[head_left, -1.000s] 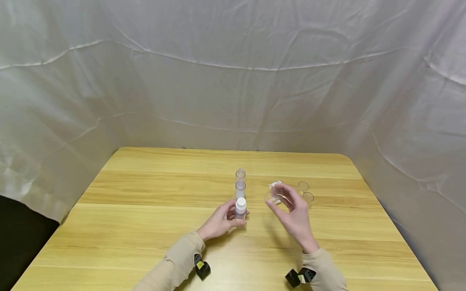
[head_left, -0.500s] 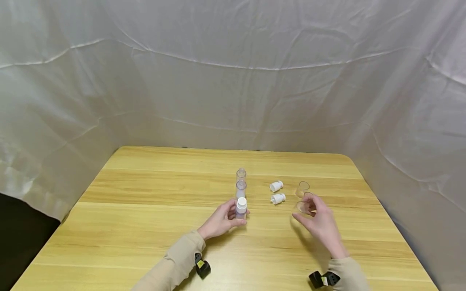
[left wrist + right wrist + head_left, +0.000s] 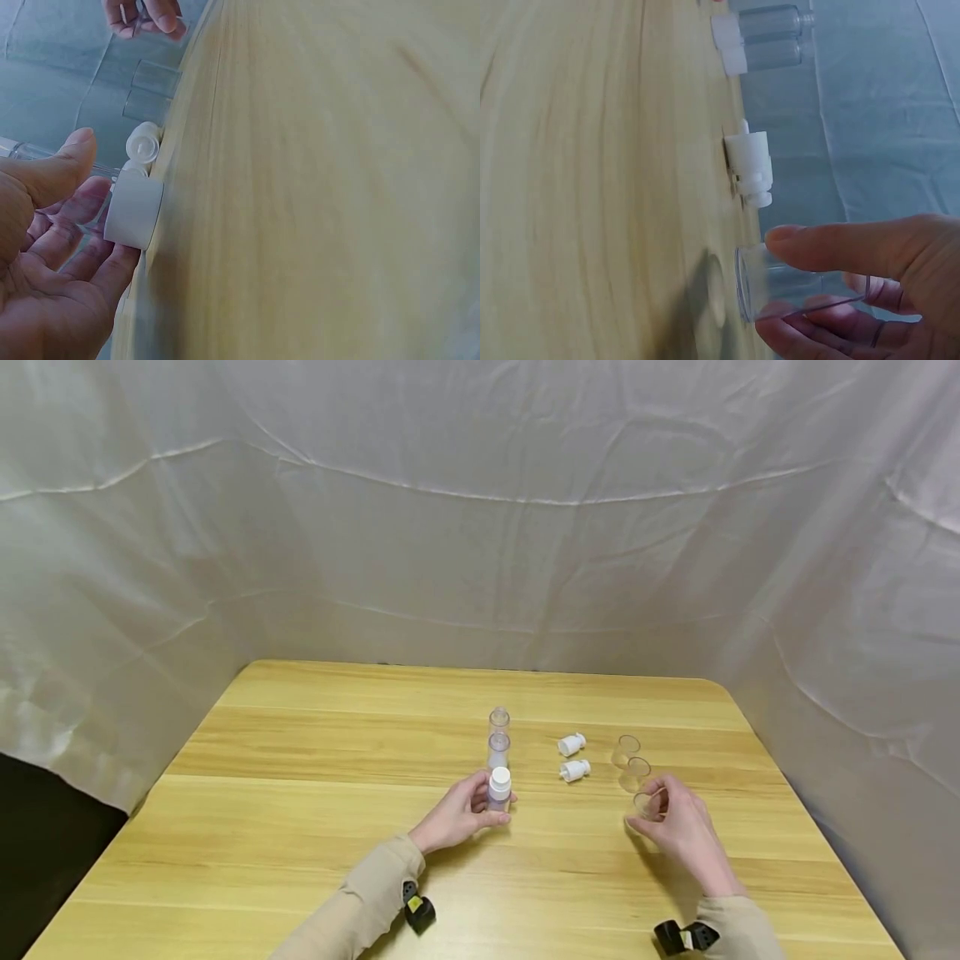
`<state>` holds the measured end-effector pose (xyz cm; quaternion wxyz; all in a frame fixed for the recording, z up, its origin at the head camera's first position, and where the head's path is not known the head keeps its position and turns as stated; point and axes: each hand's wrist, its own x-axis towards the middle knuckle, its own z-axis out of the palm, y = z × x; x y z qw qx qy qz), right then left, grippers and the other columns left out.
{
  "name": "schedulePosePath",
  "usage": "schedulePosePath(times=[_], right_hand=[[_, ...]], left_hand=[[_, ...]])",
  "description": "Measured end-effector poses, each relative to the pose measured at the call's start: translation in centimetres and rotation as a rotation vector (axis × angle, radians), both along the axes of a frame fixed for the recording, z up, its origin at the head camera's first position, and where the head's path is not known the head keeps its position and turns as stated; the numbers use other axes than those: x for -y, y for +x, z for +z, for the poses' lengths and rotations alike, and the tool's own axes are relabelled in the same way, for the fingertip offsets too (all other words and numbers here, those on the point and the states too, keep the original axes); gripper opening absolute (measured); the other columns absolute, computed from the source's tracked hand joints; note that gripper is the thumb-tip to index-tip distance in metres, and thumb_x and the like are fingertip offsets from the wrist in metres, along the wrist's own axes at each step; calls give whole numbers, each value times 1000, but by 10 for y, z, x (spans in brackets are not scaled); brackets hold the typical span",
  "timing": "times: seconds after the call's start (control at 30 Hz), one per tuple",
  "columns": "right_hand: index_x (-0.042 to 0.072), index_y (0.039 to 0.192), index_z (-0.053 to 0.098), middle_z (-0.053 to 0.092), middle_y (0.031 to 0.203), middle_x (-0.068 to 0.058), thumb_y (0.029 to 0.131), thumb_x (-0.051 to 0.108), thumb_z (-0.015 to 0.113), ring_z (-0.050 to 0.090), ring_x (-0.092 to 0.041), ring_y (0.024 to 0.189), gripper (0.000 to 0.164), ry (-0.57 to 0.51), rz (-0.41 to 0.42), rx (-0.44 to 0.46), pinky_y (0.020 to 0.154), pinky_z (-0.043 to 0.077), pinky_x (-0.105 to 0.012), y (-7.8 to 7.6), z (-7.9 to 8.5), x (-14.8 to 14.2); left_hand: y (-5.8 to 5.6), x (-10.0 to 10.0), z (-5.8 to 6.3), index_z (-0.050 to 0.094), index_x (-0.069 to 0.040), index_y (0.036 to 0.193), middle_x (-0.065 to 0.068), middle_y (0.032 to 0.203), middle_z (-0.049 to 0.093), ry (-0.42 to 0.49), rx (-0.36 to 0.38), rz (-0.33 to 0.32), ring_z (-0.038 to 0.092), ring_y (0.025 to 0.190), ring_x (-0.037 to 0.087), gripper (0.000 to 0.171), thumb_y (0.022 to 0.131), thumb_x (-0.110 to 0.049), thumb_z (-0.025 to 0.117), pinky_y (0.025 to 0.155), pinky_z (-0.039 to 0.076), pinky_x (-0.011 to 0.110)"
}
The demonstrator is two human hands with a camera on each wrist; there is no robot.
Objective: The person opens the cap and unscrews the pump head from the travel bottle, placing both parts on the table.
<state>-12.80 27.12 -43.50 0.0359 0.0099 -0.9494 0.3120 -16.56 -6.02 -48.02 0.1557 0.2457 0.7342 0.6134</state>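
Observation:
My left hand holds a small clear bottle with a white pump top, upright near the middle of the table; its white base shows in the left wrist view, low at the wood. At the right, my right hand pinches a clear cylindrical cap between thumb and fingers. Its rim is close over the wood, in line with two other clear caps standing behind it.
Two clear bottles without pumps stand in a row behind the left hand. Between them and the clear caps, two white pump heads lie on their sides on the wooden table. Grey cloth hangs around.
My right hand has carried the clear cap from near the white pump heads rightward and toward the front, down to the row of caps. The left hand with its bottle has stayed put.

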Motion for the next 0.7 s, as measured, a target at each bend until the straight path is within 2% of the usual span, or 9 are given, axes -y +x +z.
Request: schedulePosePath(times=[0.3,0.7], right_hand=[[-2,107,54,60,85,-9,75,11,84,54,-17,75,46,45,-23,8,66,46,-26,-6,-6,-3],[-3,112,53,57,89,-9,77,10,84,53,-18,80,49,17,-43,44,68,45,-25,-14,-10,-6]], left_hand=[[1,0,2,47,8,134,28,127,66,5,-5,7,62,124,41,48,91,1,68,110,52,36],[1,-1,1,47,10,134,28,126,66,-7,-3,8,62,125,41,48,92,0,67,112,50,43]])
